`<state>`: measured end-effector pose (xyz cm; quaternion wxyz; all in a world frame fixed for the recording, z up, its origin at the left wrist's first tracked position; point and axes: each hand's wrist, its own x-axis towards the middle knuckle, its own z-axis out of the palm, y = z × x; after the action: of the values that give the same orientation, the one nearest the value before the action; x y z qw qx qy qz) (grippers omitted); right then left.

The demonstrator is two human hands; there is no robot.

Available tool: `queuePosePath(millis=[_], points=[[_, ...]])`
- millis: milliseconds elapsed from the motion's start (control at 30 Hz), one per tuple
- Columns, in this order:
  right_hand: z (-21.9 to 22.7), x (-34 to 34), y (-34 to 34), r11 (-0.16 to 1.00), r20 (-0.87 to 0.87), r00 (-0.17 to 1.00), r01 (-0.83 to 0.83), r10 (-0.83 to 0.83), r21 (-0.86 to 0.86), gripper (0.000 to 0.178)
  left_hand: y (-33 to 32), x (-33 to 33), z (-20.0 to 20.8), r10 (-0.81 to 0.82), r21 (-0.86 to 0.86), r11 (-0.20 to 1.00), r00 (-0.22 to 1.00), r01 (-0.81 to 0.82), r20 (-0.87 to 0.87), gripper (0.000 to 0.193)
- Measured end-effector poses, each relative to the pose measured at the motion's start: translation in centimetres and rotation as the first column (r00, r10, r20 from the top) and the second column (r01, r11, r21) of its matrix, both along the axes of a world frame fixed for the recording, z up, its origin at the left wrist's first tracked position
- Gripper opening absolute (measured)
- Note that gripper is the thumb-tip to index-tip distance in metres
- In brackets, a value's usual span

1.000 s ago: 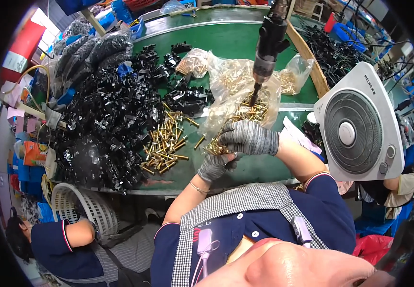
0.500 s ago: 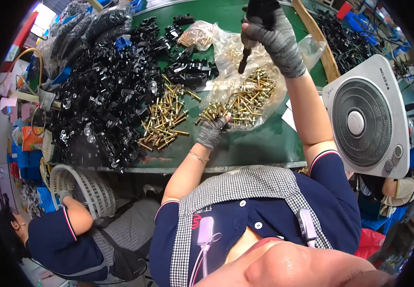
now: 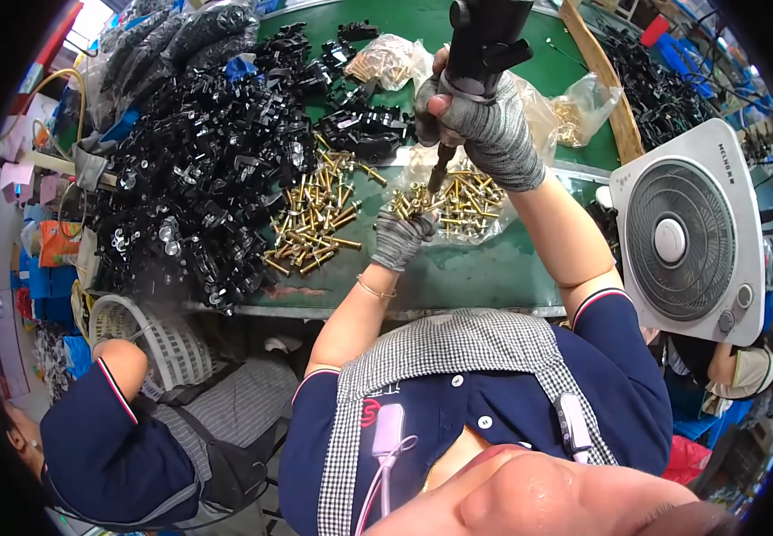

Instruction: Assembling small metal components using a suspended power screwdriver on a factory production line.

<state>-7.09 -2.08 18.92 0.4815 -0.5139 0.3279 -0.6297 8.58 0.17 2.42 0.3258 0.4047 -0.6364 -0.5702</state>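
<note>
My left hand (image 3: 402, 239), in a grey fingerless glove, is closed around a bunch of brass-coloured bolts (image 3: 411, 202). In my gloved right hand (image 3: 487, 129) is a black power screwdriver (image 3: 480, 54), gripped round its lower body with the bit pointing down. The bit's tip is right by the bolts in my left hand; whether it touches one I cannot tell. Behind and right of that hand, more bolts lie on a clear plastic bag (image 3: 476, 207). To its left, a loose pile of bolts (image 3: 319, 219) rests on the green table (image 3: 494, 277).
A big heap of black parts (image 3: 199, 179) covers the table's left side. Small bags of screws (image 3: 382, 64) (image 3: 572, 121) lie farther back. A grey fan (image 3: 672, 237) stands at the right, near a wooden strip (image 3: 605, 76). At lower left are a co-worker (image 3: 127, 438) and a white basket (image 3: 168, 344).
My right hand has brought the screwdriver down and nearer, its bit now at the bolts in my left hand. The left hand stays almost in place. The co-worker's arm has shifted.
</note>
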Motion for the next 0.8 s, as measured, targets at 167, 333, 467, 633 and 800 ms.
queuePosePath(millis=[167, 333, 467, 633, 800], points=[[1.0, -1.0, 0.8, 0.999, -0.043, 0.999, 0.001, 0.001, 0.044, 0.049, -1.3, -0.3, -4.6, 0.239, -0.775, 0.61, 0.895, 0.164, 0.377, 0.018], [0.5, -1.7, 0.5, 1.0, 0.105, 0.994, 0.002, -0.003, 0.005, 0.042, -1.6, -1.7, -4.3, 0.261, -0.909, 0.407, 0.941, 0.094, 0.214, 0.026], [1.0, -2.4, 0.6, 0.999, 0.12, 0.993, -0.004, -0.002, 0.049, 0.041, -1.5, -2.6, -3.7, 0.119, -0.787, 0.603, 0.961, 0.131, 0.251, 0.025], [2.1, -2.5, 1.3, 0.999, 0.113, 0.993, 0.034, -0.038, 0.036, 0.033, -2.1, -3.9, -3.1, 0.222, -0.928, 0.353, 0.953, 0.118, 0.206, 0.019], [1.9, -3.2, 0.7, 0.999, 0.12, 0.992, 0.023, -0.026, 0.023, 0.035, -2.8, -4.5, -2.2, 0.234, -0.96, 0.266, 0.961, 0.083, 0.148, 0.016]])
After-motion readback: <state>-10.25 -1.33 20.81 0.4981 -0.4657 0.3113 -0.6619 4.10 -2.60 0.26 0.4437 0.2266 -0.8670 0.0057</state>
